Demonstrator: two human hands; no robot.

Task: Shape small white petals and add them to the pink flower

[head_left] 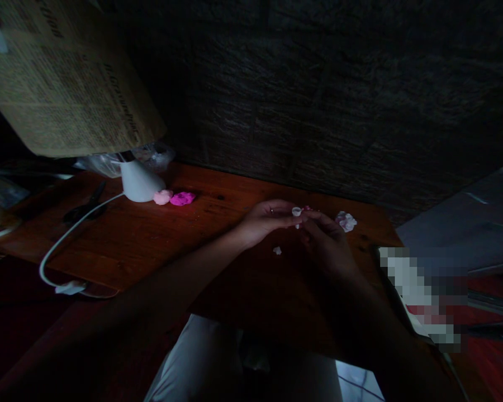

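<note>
My left hand (265,221) and my right hand (327,239) meet above the wooden table (218,251), fingers pinched together. Between their fingertips sits a small white piece (297,211) that looks like modelling clay, with a tiny reddish-pink bit (305,209) beside it. Which fingers press on which bit is hard to make out in the dim light. Just beyond my right hand lies a crumpled whitish lump (346,221). A small white scrap (277,250) rests on the wood below my left hand.
At the left stands a lamp with a newspaper-covered shade (79,84) and white base (139,181). A pale pink lump (163,196) and a bright magenta lump (183,199) touch near it. Dark scissors (84,211) lie by the white cable (52,245). A blurred-out flat object (414,301) is at right.
</note>
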